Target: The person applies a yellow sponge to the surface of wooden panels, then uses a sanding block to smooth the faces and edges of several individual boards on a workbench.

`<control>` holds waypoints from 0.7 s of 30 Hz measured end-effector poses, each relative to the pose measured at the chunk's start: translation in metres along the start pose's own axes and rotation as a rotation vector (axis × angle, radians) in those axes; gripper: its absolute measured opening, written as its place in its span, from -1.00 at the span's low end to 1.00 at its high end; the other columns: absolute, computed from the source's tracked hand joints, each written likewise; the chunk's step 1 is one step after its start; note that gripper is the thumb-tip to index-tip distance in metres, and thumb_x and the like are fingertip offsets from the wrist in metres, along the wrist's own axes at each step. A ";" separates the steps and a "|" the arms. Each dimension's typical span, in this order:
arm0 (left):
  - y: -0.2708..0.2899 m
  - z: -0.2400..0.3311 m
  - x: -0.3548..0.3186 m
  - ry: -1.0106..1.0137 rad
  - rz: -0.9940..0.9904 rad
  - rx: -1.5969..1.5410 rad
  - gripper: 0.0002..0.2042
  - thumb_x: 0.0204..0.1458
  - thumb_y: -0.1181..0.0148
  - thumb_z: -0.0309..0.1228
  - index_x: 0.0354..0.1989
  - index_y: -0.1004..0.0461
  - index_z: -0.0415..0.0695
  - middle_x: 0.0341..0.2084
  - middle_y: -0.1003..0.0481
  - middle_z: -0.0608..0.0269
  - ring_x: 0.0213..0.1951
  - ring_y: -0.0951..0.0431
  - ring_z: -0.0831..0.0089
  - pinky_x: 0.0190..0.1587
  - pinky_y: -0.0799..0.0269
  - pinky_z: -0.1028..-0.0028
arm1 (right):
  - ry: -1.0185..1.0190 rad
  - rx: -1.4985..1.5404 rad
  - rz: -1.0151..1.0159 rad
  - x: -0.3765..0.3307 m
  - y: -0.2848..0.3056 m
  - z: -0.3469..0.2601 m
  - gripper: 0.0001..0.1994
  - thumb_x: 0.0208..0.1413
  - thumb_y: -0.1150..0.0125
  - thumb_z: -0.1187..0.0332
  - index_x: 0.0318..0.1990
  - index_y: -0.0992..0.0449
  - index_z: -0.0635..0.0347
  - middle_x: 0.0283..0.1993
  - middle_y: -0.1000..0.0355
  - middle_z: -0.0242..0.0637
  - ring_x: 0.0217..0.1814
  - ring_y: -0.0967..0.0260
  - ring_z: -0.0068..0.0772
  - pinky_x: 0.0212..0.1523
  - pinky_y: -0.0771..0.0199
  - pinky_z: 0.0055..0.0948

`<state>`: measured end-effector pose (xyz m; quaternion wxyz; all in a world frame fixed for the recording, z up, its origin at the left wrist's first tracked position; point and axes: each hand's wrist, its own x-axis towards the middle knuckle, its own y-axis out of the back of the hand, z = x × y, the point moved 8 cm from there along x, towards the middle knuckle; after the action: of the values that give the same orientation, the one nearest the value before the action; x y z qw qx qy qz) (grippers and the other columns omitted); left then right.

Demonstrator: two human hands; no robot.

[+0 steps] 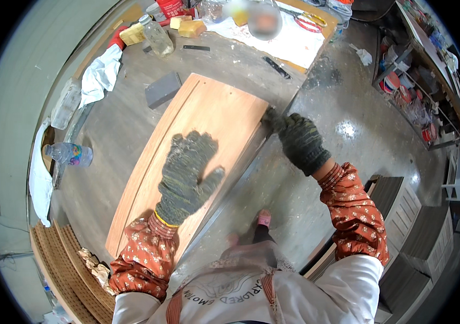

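A light wooden panel [208, 116] with a groove along its left side lies slantwise on the grey worktable. My left hand [186, 175], in a dark knitted glove, presses flat on the panel with its fingers stretched out and its thumb apart. At the panel's far right corner is my right hand [301, 141], gloved alike, its fingers curled in. Something dark and blurred sits between that hand and the panel's edge; what it is I cannot make out. A dark grey block [163, 90] rests against the panel's left side.
Around the table [116, 135] stand a plastic bottle [70, 154], a glass jar [157, 36], yellow sponges [191, 28] and a white cloth [101, 75]. A black-handled tool [277, 67] lies near the far right edge. Loaded shelves [408, 81] and stacked panels [403, 216] are at the right.
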<state>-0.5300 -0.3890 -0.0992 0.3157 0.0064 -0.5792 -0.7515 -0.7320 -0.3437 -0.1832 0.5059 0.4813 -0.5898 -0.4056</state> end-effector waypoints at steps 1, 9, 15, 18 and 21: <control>0.002 -0.004 -0.002 0.025 0.031 0.007 -0.58 -0.12 -0.31 -0.41 0.00 -0.46 -0.13 0.00 -0.44 0.09 0.16 -0.33 0.16 0.29 0.01 0.15 | -0.069 -0.004 -0.048 -0.004 0.001 0.002 -0.77 -0.05 -0.04 0.39 -0.21 -0.47 0.25 -0.19 -0.46 -0.12 -0.14 -0.39 -0.10 -0.15 -0.39 -0.19; 0.016 -0.044 -0.017 0.263 0.184 0.294 -0.56 -0.05 -0.27 -0.25 0.01 -0.44 -0.16 0.00 -0.42 0.02 0.10 -0.35 0.13 0.18 -0.18 0.24 | -0.497 0.998 0.548 -0.092 -0.066 -0.029 -0.80 0.02 -0.20 0.46 -0.17 -0.47 0.27 -0.39 -0.50 -0.24 -0.33 -0.44 -0.41 -0.26 -0.44 -0.39; 0.004 -0.084 -0.018 0.314 0.049 0.333 -0.43 0.06 -0.05 0.02 0.16 -0.32 -0.11 0.11 -0.30 -0.12 0.15 -0.28 0.00 0.21 -0.11 0.15 | -0.334 1.036 0.683 -0.115 -0.056 -0.106 -0.69 0.04 -0.15 0.51 -0.01 -0.45 0.28 -0.15 -0.48 -0.14 -0.12 -0.44 -0.30 -0.09 -0.44 -0.37; 0.005 -0.081 -0.019 0.198 -0.035 0.422 -0.41 0.09 0.02 0.05 0.21 -0.26 -0.07 0.16 -0.24 -0.15 0.18 -0.24 0.00 0.23 -0.08 0.16 | -0.181 0.485 0.653 -0.115 -0.033 -0.127 -0.58 0.02 -0.17 0.35 0.04 -0.38 0.34 -0.03 -0.42 -0.02 0.01 -0.41 -0.15 0.05 -0.39 -0.32; 0.007 -0.086 -0.028 0.126 -0.069 0.388 -0.41 0.10 0.04 0.04 0.23 -0.23 -0.05 0.18 -0.20 -0.17 0.20 -0.22 0.00 0.23 -0.07 0.16 | -0.395 0.691 0.425 -0.086 -0.046 -0.116 -0.53 -0.03 -0.22 0.34 0.07 -0.37 0.30 -0.03 -0.43 -0.06 -0.08 -0.45 -0.26 -0.05 -0.44 -0.30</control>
<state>-0.4720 -0.4513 -0.1318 0.3182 0.1341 -0.6917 -0.6343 -0.6081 -0.2683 -0.2273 0.2652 0.4034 -0.8616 -0.1564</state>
